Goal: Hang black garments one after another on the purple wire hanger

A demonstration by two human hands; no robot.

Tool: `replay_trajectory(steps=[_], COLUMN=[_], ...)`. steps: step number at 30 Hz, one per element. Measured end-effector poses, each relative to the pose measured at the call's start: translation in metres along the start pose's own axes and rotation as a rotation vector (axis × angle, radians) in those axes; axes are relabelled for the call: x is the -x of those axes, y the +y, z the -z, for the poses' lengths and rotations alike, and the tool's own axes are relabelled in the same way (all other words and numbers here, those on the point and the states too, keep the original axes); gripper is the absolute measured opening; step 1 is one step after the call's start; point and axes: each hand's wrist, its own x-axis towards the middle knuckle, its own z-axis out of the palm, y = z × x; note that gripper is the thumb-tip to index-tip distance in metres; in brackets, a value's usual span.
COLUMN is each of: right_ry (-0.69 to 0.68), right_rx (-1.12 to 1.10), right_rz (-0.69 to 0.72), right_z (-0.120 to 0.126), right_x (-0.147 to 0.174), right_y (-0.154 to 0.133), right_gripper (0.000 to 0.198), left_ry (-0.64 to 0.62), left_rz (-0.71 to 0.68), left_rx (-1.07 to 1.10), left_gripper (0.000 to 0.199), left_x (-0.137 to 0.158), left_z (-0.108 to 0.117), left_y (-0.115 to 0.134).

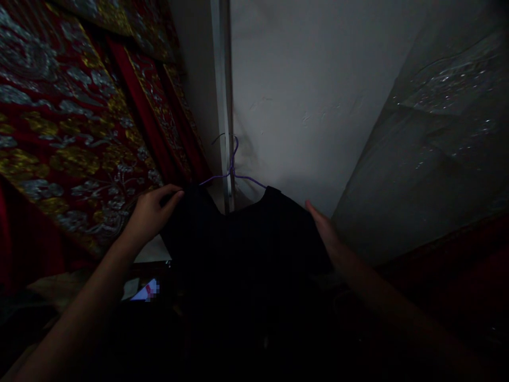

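A black short-sleeved top [246, 244] hangs by its shoulders on a thin purple wire hanger [249, 178]. The hanger's hook curves around a pale upright strip on the wall. My left hand [153, 212] pinches the top's left shoulder between thumb and fingers. Beside the other sleeve is my right hand [328, 231], its thumb pointing up along the edge. The cloth and the dark hide its other fingers, so I cannot tell whether they grip the sleeve. The lower part of the top fades into darkness.
Red garments with gold and silver embroidery [75, 154] hang at the left. A translucent cover with glittering specks [445, 138] slopes down at the right. The pale upright strip [222, 79] runs up the grey-white wall [310, 79]. Below my left forearm, a lit screen [145, 292] glows.
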Motion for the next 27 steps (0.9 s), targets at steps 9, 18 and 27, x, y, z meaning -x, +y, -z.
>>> replay_trajectory(steps=[9, 18, 27], right_ry=[-0.024, 0.163, -0.72], right_rx=[-0.197, -0.134, 0.219], right_rz=[-0.092, -0.132, 0.05], right_z=[0.011, 0.012, -0.062], right_x=[0.0, 0.047, 0.094], right_y=[-0.03, -0.052, -0.087], right_gripper=[0.043, 0.035, 0.044], left_ry=[0.195, 0.066, -0.358], left_rz=[-0.083, 0.039, 0.56], left_rx=[-0.015, 0.384, 0.955], left_gripper=[0.031, 0.034, 0.03], left_x=[-0.015, 0.002, 0.071], left_z=[-0.005, 0.021, 0.008], left_y=[0.024, 0.092, 0.103])
